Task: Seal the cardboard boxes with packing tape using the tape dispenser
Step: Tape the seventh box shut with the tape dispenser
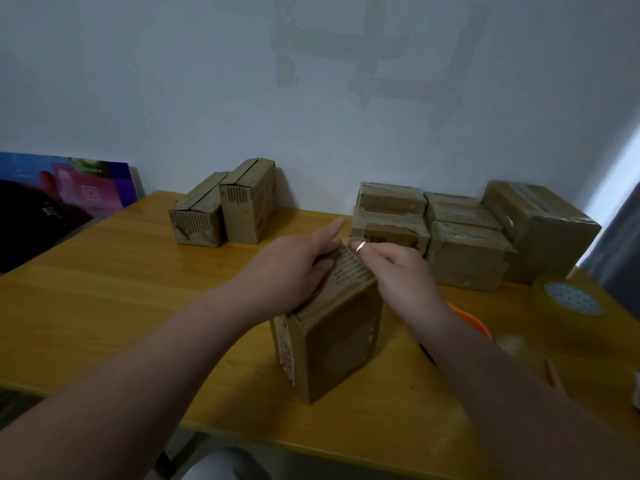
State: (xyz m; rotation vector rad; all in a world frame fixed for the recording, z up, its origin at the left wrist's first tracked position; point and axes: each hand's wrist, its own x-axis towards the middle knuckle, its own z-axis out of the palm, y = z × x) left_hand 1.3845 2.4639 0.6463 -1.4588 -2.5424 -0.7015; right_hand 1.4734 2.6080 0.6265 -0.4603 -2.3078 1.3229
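Two small boxes [221,206] stood at the back left of the table [104,306]. In the middle stood the box [332,337]. The left hand [287,268] lay flat on its top, fingers straight, pressing the flaps down. The right hand [405,282] pinched a shiny bit [359,246], likely tape, at the far top edge. The box looked light, stiff and worn, so holding its top and sides seemed best. The tape roll [571,299] sat far right.

Packing room: taped boxes [467,258], table [104,289].
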